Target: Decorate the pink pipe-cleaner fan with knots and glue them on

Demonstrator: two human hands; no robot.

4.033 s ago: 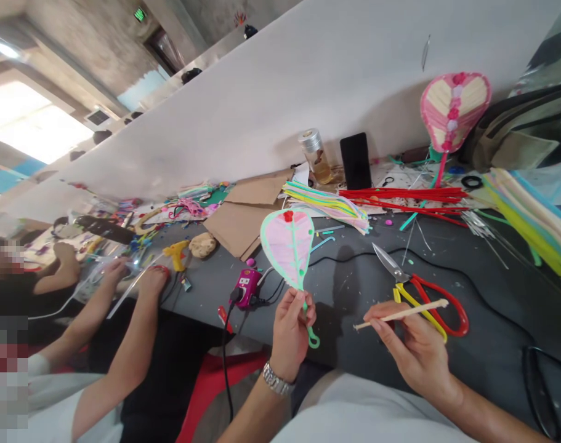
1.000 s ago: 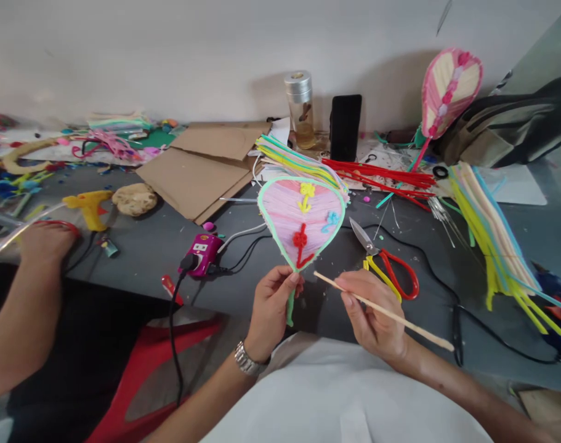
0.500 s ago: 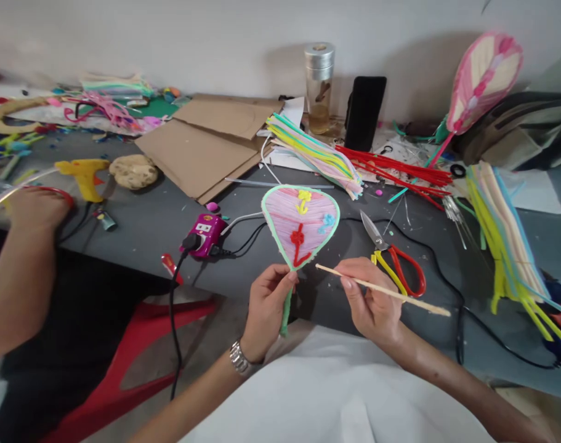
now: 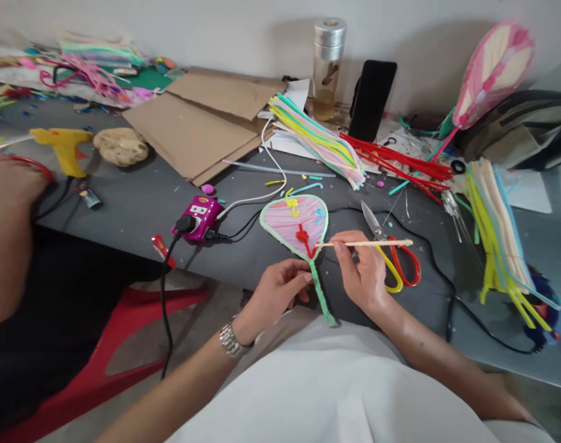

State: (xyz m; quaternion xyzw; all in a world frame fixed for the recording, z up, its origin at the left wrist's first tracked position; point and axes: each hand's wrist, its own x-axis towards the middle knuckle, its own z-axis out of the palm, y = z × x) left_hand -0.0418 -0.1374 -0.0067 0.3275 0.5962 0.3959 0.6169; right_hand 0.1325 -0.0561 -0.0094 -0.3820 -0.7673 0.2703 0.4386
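Landmark: magenta box-shaped power socket [image 4: 199,218] on the grey table [image 4: 127,203].
Fan position: pink-and-lilac teardrop-shaped fan with fuzzy mint-green rim [image 4: 290,225], right of the socket.
Fan long axis: slants from far left to near right; the broad rounded end points away from the person, the green handle [image 4: 322,296] toward the person, its end overlapping the clothing in view.
Left hand [image 4: 280,283]: right of the socket, nearer the person; thumb and forefinger narrow, at the upper part of the handle. Grip or mere contact: cannot be told.
Right hand [image 4: 363,271]: farther right of the socket; thumb and fingers pinch a thin pale cream stick [image 4: 382,243].
Stick long axis: nearly crosswise; left tip at the red flower motif [image 4: 302,235] low on the fan.
Scissors: metal scissors with red and yellow handles [image 4: 376,227], well right of the socket, partly hidden by the right hand and stick.
Fan clearance from table: cannot be told.
Blue motif [image 4: 319,215]: blurred, shape indistinct.
Co-worker's hand [image 4: 16,178]: well left of the socket, cut off by the picture edge.
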